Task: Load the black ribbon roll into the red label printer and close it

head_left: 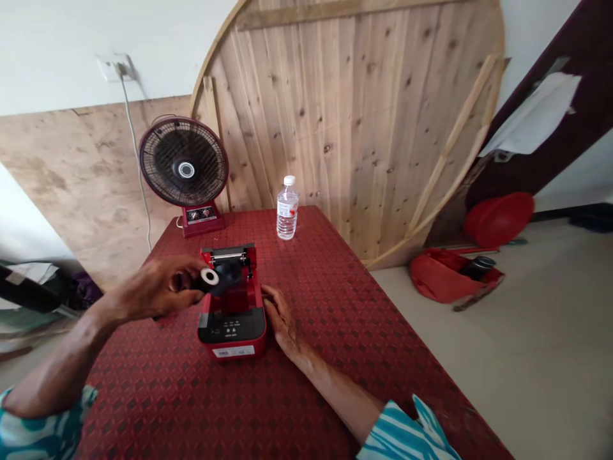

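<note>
A red and black label printer (232, 329) stands on the table with its lid raised and its inside exposed. Over its left side, my left hand (165, 287) is closed on a dark roll (225, 276) with a white ring-shaped end. Part of the roll is blurred and partly covered by my fingers. My right hand (283, 321) rests against the printer's right wall, its fingers stretched along the side. A white label sticks to the printer's front face, below a black panel with small markings.
The table (330, 338) has a dark red patterned cover. Behind the printer stand a maroon fan (184, 163) and a clear water bottle (287, 217). A large round wooden board (354, 128) leans on the wall. A red bag (433, 278) lies on the floor at right.
</note>
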